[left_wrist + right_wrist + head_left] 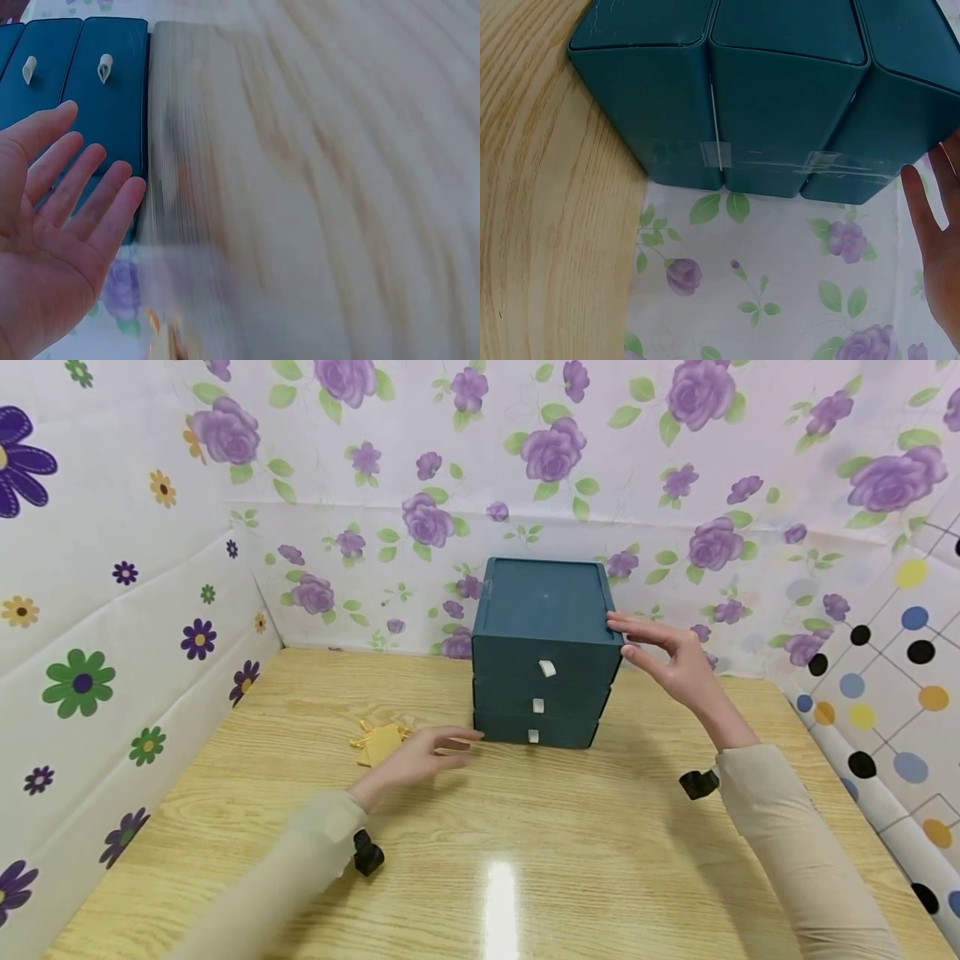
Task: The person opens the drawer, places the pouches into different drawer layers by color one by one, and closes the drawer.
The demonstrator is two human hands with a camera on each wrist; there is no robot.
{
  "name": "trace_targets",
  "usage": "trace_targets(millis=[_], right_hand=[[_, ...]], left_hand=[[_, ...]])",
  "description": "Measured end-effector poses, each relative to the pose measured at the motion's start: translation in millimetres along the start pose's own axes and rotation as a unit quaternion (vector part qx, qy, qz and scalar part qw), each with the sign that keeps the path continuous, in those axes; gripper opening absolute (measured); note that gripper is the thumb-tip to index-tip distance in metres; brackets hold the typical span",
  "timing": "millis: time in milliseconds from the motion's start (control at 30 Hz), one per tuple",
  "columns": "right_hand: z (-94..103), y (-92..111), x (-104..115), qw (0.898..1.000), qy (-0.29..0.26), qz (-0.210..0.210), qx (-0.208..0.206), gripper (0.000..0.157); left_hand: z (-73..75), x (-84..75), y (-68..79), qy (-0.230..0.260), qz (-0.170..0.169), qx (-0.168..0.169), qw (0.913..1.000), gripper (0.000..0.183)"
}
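Observation:
A dark teal drawer box with three stacked drawers and small white pull tabs stands at the back of the table. My right hand rests its fingertips on the box's top right edge, fingers extended; in the right wrist view its fingers lie at the box's side. By the lower left front corner is my left hand, its fingers loosely straight and holding nothing. The left wrist view shows its palm in front of the drawer fronts. Beside the left hand lies a small yellow drawstring pouch, partly hidden behind it.
The wooden table meets a floral cloth wall behind the box. Side walls of patterned cloth stand left and right. Clear tape runs across the box's side. A black wrist camera hangs under the left sleeve.

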State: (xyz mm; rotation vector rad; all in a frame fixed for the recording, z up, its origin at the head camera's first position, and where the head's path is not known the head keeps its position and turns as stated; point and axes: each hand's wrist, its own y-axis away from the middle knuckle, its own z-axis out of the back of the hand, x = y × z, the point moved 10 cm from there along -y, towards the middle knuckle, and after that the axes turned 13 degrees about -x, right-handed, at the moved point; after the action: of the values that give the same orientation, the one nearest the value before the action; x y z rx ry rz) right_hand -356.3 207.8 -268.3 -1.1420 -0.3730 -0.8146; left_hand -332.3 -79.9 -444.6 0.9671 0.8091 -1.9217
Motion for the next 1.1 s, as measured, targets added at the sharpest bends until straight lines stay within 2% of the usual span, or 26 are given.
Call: trace_targets(millis=[267,500,700,933,1100], right_hand=[[0.5,1,4,1.000,0.005,0.006,-0.003,0.037],[0.5,1,7,1.000,0.001,0.011,-0.006,0.037],[-0.1,1,4,1.000,-0.003,0.008,-0.008,0.037],[0.1,1,0,1.000,-0.007,0.008,-0.013,0.037],[1.0,1,1,1.000,-0.010,0.013,-0.016,0.037]], left_hand=[[-24.8,-0.2,-15.1,0.033,0.043,-0.017,0.9984,0.046],[-50.2,0.3,-26.9,0.086,0.073,-0.022,0.9934,0.043],[-55.9,3.2,-32.6,0.089,0.109,-0.066,0.9878,0.039],[-65.9,1.5,-38.6,0.127,0.123,-0.085,0.9805,0.040],[-71.1,4.6,-44.1,0.131,0.128,-0.109,0.9770,0.037]])
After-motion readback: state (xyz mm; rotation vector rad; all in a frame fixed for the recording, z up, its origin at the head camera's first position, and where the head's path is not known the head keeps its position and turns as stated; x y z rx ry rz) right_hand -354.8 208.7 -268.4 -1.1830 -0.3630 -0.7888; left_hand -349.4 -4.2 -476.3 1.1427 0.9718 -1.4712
